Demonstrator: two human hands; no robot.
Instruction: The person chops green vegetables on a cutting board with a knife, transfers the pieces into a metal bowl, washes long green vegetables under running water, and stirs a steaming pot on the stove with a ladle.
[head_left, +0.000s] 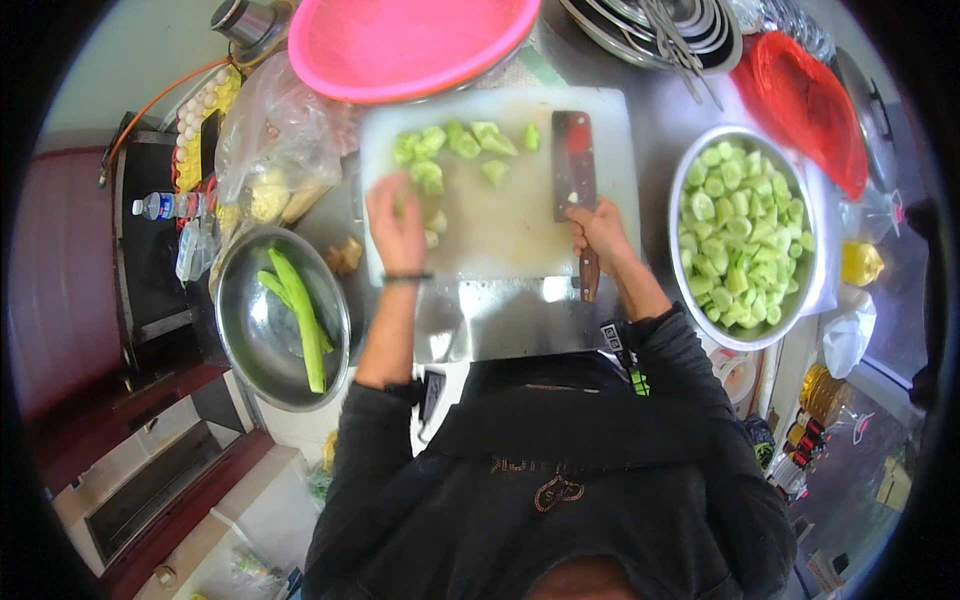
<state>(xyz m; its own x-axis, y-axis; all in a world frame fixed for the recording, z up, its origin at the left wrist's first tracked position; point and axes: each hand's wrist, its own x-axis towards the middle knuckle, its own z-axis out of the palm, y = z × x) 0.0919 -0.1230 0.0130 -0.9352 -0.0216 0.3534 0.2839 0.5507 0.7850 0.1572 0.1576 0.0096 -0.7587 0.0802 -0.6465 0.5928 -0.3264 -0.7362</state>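
My right hand (602, 232) grips the wooden handle of a cleaver (574, 165). Its broad blade lies flat over the right side of a white plastic cutting board (510, 247), with a small pale bit and a red patch on it. Over the board's left part, my left hand (396, 229) is blurred with its fingers bent down, and I cannot tell whether they hold anything. Just beyond those fingers lie chunks of a cut green vegetable (429, 176). More green pieces (487, 139) spread along the far part of the board. Pale pieces (435, 225) sit beside my left hand.
At right stands a metal basin (675, 225) full of cut green chunks (742, 240). A steel bowl (247, 337) at left holds green stalks (304, 322), near ginger (345, 256). Behind are a pink basin (412, 45), plastic bags (270, 135), nested metal bowls (622, 45) and a red bag (810, 97).
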